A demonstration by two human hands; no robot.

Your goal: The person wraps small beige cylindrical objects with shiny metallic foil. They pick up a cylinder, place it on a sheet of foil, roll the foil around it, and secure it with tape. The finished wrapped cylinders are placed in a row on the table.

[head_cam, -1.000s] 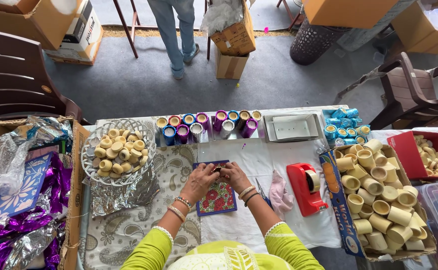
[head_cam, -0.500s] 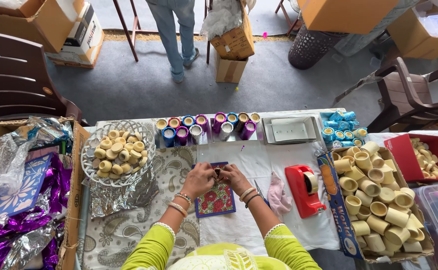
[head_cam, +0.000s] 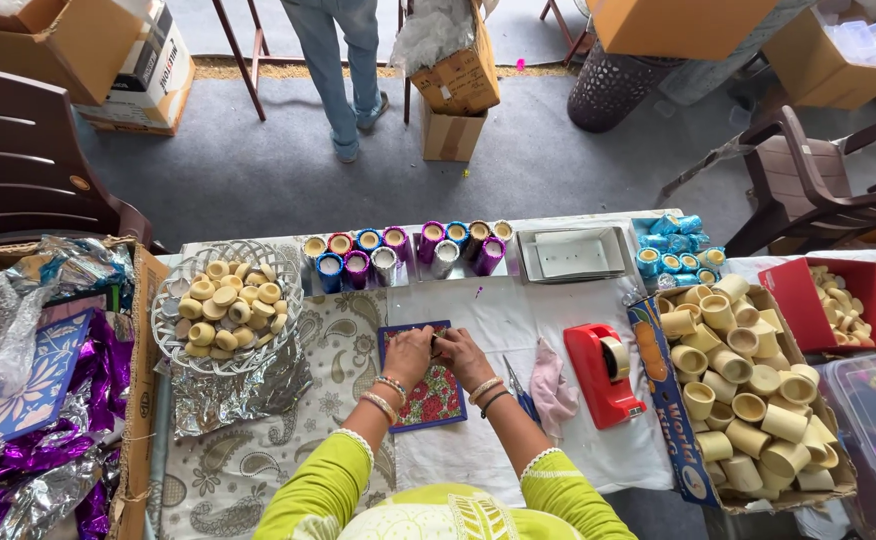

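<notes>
Both your forearms reach forward over the table, bangled wrists close together. Your left hand [head_cam: 408, 352] and right hand [head_cam: 461, 352] meet above the patterned square card [head_cam: 426, 396], which lies flat on the white cloth [head_cam: 478, 310] between the silver basket of pale cups [head_cam: 226, 305] and the red tape dispenser [head_cam: 603, 372]. Fingers of both hands curl inward, pinched on some small dark item at the card's top edge; too small to identify. 2 trays of foil-wrapped cups [head_cam: 408, 252] sit just beyond.
</notes>
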